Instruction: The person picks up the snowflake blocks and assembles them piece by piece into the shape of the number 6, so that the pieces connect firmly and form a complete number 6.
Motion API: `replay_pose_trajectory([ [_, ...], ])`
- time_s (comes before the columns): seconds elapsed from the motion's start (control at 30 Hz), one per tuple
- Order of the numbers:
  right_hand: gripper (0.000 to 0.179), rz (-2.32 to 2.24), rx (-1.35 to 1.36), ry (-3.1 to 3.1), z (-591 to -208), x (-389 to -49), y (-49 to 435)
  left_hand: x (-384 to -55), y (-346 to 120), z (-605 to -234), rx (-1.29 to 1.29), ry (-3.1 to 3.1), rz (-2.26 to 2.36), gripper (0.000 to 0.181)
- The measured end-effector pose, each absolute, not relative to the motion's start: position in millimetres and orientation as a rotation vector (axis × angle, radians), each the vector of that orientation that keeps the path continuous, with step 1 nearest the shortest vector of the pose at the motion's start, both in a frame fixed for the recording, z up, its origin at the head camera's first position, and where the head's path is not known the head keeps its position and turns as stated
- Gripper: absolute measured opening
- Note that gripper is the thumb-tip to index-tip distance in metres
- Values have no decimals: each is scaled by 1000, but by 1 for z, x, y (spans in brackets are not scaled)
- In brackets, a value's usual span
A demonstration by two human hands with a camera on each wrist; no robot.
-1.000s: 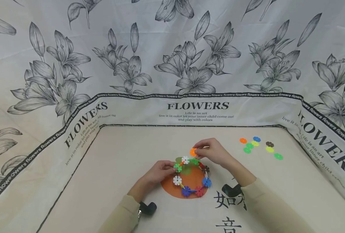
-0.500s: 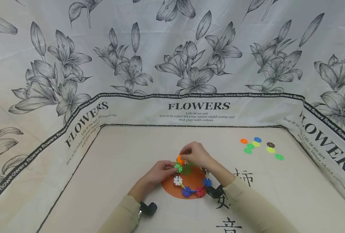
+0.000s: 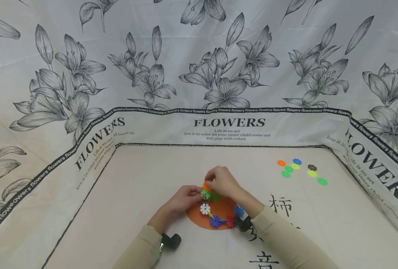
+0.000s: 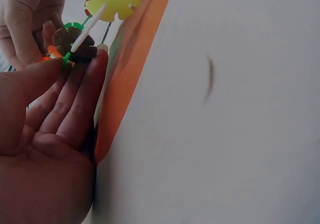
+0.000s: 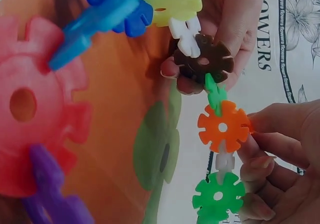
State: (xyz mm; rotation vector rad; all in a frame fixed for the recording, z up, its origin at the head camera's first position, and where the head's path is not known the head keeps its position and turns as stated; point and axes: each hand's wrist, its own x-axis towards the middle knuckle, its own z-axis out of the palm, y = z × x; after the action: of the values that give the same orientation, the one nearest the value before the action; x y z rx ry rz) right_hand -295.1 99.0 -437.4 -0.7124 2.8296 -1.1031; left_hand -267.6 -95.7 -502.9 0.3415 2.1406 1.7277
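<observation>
Chain of notched discs [image 3: 215, 221] lies over the printed orange patch [image 3: 195, 217]; we read the step as pressing a slot joint, left hand [image 3: 181, 198] pinching the chain beside the brown disc [image 5: 206, 59], right hand [image 3: 223, 182] gripping the orange disc [image 5: 233, 118] at the edge-on green disc [image 5: 215, 95]. We cannot tell if it is seated; the next move, we judge, calls for aligned slots and a firm push.

Disc ring [image 3: 222, 221], notched plastic, mixed clrs, slotted together. Head view: L hand [image 3: 181, 198] grips it ~10 o'clock, at green disc [image 3: 205, 194]; white disc [image 3: 205, 209] ~9, dk blue disc [image 3: 215, 221] ~7, red disc [image 3: 230, 222] ~5, blue disc [image 3: 239, 210] ~4. Orange disc [image 5: 236, 125] ~11, pinched by R hand [image 3: 224, 182], touching green.
</observation>
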Motion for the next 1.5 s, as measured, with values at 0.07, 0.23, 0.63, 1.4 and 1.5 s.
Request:
replay_pose_trajectory([
  [0.07,6,-1080,-729,2814,-436,-294,100,-267,-95,-503,344,2140,1731,25],
  [0.23,12,-1033,-804,2705,-429,-292,107,-266,-94,-501,361,2140,1741,25],
  [0.63,47,-759,-965,2693,-437,-290,118,-267,-94,-502,343,2126,1772,24],
  [1.4,51,-684,-1117,2731,-435,-287,133,-268,-94,-503,313,2133,1755,21],
  [1.5,56,-780,-1048,2744,-432,-288,154,-268,-93,-504,308,2128,1758,20],
])
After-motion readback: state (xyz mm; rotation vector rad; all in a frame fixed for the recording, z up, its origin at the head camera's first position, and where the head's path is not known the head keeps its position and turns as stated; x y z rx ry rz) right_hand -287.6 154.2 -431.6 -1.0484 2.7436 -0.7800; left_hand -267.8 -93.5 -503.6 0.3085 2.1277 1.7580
